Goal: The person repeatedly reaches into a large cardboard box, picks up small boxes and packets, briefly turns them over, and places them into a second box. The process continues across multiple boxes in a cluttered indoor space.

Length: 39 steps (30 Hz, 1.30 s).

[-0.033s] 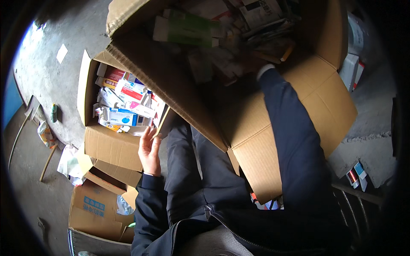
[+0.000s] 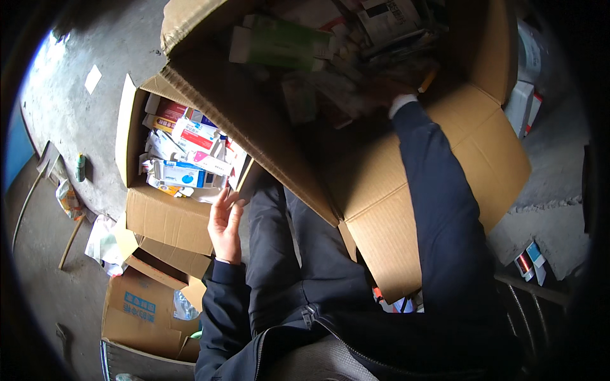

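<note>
My left hand [image 2: 227, 226] is raised with its fingers loosely apart and nothing in them. It hovers at the near edge of a smaller cardboard box [image 2: 168, 216] filled with small medicine cartons [image 2: 182, 174]. My right arm reaches into a big tilted cardboard box [image 2: 375, 219]. Deep shadow covers my right hand [image 2: 385, 95] there, so its fingers and anything they hold cannot be made out. Around that hand lie a green carton [image 2: 286, 46], a pale packet [image 2: 389, 22] and several dim flattened papers and cartons.
Another open cardboard box [image 2: 143, 305] with a plastic bag inside stands at lower left. A white bag [image 2: 103, 242], a stick [image 2: 72, 242] and a small green bottle [image 2: 81, 167] lie on the concrete floor. White cartons [image 2: 522, 108] sit beyond the big box's right side.
My right forearm has shifted slightly to the right inside the big box. My left hand has moved a little, its fingers bent slightly differently.
</note>
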Motion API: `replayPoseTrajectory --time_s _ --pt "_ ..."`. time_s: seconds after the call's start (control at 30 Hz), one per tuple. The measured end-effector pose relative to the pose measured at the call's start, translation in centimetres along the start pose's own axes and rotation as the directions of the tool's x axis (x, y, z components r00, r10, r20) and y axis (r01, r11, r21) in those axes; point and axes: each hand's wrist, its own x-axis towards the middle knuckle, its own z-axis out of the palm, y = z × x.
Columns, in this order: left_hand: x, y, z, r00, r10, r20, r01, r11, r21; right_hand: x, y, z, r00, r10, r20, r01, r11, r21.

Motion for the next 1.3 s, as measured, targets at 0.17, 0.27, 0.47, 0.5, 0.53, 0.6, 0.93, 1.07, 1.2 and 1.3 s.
replayPoseTrajectory --time_s 0.17,0.27,0.47,0.5,0.53,0.6,0.93,1.07,1.2,1.3 --pt "-2.4 1.8 2.4 0.995 -0.089 0.039 0.091 0.995 -0.052 -2.5 2.6 -7.4 0.989 0.108 0.097 -0.089 0.980 -0.178" --pt "-3.7 1.6 2.8 0.986 -0.161 0.033 0.162 0.986 -0.026 0.2 -0.3 -7.5 0.942 -0.217 -0.255 0.269 0.944 0.191" --pt "-5.1 0.3 3.3 0.975 -0.215 0.055 0.217 0.976 -0.028 13.6 -9.3 -0.8 0.600 -0.252 -0.759 0.199 0.966 -0.163" --pt "-5.1 0.2 3.3 0.976 -0.213 0.050 0.214 0.977 -0.013 14.4 -10.2 0.0 0.681 -0.126 -0.721 0.078 0.992 -0.100" --pt "-5.1 0.2 3.3 0.973 -0.226 0.044 0.227 0.974 -0.017 14.3 -10.8 0.7 0.815 -0.068 -0.575 0.026 0.996 -0.081" --pt "-4.9 0.2 3.5 0.971 -0.239 0.026 0.240 0.970 -0.032 12.2 -12.3 3.7 0.893 -0.147 -0.425 0.097 0.986 -0.135" --pt "-4.5 0.6 4.2 0.957 -0.266 0.113 0.272 0.961 -0.049 8.8 -10.0 5.0 0.251 0.488 -0.836 -0.138 0.873 0.468" --pt "-4.7 -0.3 3.5 0.950 -0.294 0.108 0.302 0.951 -0.064 10.0 -8.8 0.2 0.580 0.735 -0.351 -0.105 0.495 0.862" --pt "-5.0 -0.6 2.6 0.949 -0.300 0.100 0.308 0.949 -0.071 10.6 -7.7 -1.7 0.742 0.289 -0.605 0.100 0.844 0.526" --pt "-4.9 -0.4 2.1 0.947 -0.312 0.082 0.318 0.946 -0.070 10.9 -6.7 -2.1 0.672 0.074 -0.737 0.349 0.846 0.404"
